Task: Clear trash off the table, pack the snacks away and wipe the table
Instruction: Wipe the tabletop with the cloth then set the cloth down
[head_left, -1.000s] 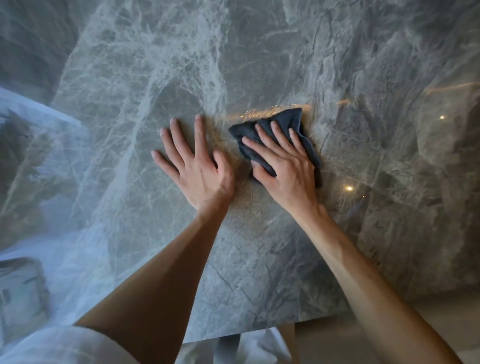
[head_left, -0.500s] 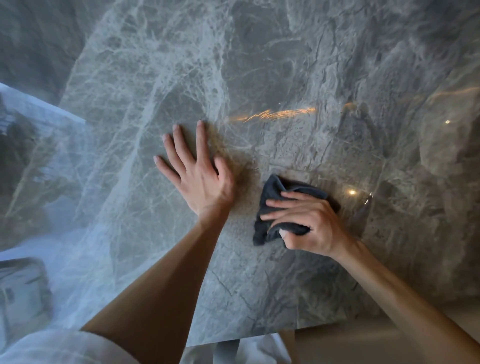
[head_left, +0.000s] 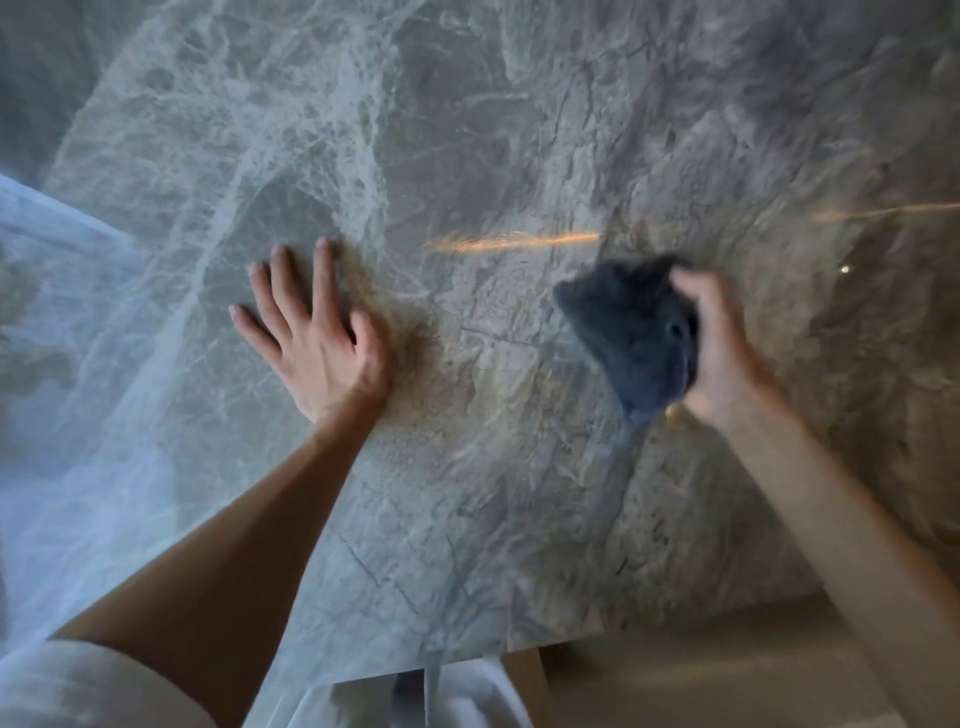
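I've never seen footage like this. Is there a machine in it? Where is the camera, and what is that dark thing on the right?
There is no machine here. These are a person's two bare hands, filmed by one wide-angle camera worn on the head and looking down. The surface is a grey marbled table. The left hand lies flat on it with its fingers spread. The right hand grips a dark cloth for wiping. That side is blurred, so I cannot tell whether the cloth touches the table.

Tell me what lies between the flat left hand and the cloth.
Only bare marble table between left hand and dark cloth, in the head view.
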